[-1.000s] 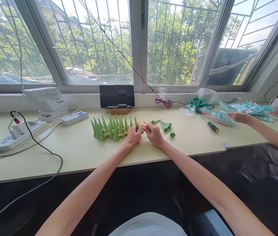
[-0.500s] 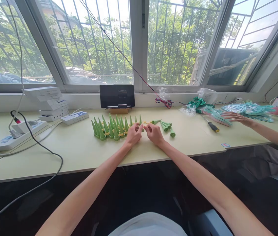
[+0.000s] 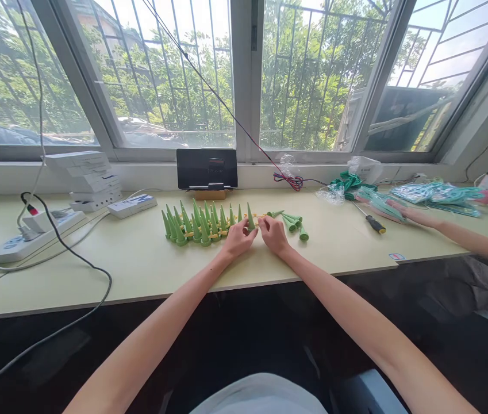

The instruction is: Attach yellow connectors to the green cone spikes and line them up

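The bare left hand (image 3: 241, 238) is gripping a slender, pointed green cone (image 3: 250, 218) low down near its base, thumb and fingers closing about it while the tip is pointing upward. The bare right hand (image 3: 273, 234) is resting just beside it with thumb and forefinger drawn together near the cone's lower part; whether those fingers are pinching anything is too small to tell.

The gripped cone is standing near the front of the pale yellow tabletop (image 3: 140, 264), at the right end of a cluster of upright green cones (image 3: 196, 226). Small yellow connecting pieces (image 3: 214, 235) are showing low among that cluster, and more yellow is showing just behind the right hand. To the right of that hand, several loose green cones (image 3: 290, 222) are lying on their sides, close together.

Farther right, a screwdriver with a black-and-yellow handle (image 3: 373, 223) is lying on the tabletop. Beyond it, another person's hand (image 3: 411, 214) is reaching over flat, teal, plastic-looking material (image 3: 379, 202). Behind the cluster, a black rectangular screen (image 3: 207, 169) is leaning upright on a small brown stand (image 3: 209, 195).
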Motion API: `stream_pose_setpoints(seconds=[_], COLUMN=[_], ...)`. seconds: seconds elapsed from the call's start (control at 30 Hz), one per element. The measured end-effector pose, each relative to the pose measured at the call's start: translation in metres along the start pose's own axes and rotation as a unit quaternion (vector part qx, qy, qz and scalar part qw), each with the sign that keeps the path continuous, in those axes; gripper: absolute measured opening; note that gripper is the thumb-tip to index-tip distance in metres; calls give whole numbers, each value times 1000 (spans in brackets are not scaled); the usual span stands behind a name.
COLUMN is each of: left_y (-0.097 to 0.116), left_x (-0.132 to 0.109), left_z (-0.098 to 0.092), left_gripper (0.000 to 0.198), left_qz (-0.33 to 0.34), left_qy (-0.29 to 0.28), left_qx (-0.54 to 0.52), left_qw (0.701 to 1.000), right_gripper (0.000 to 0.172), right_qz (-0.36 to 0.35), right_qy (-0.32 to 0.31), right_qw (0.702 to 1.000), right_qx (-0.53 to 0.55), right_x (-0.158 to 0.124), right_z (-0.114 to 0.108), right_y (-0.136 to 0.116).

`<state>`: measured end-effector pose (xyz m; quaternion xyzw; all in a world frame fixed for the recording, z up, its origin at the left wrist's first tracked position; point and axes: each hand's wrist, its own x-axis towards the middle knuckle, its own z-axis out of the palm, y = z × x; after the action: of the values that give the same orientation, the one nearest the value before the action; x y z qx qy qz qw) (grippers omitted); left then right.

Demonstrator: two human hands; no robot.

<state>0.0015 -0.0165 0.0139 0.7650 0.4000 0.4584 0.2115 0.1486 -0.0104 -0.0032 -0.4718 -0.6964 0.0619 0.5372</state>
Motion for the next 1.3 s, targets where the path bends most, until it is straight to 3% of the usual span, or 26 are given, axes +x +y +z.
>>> stream_pose_setpoints(seconds=[0.2,0.57,1.3], left_y=[-5,-5,-11], left_x=[1,0,0], left_z=[2,1,1], left_gripper=[25,66,73], left_qz=[5,-38,-95], left_qy=[3,-5,-32], left_qx=[53,-6,-110], left_qw=[999,999,989], right_gripper=[36,38,26], right_qz=[7,8,-22], right_qy=[0,-5,-48], right_qw=[1000,1000,998], right_qx=[7,7,46], right_x=[0,1,-1], right_z=[0,1,-3], right_y=[2,0,-1])
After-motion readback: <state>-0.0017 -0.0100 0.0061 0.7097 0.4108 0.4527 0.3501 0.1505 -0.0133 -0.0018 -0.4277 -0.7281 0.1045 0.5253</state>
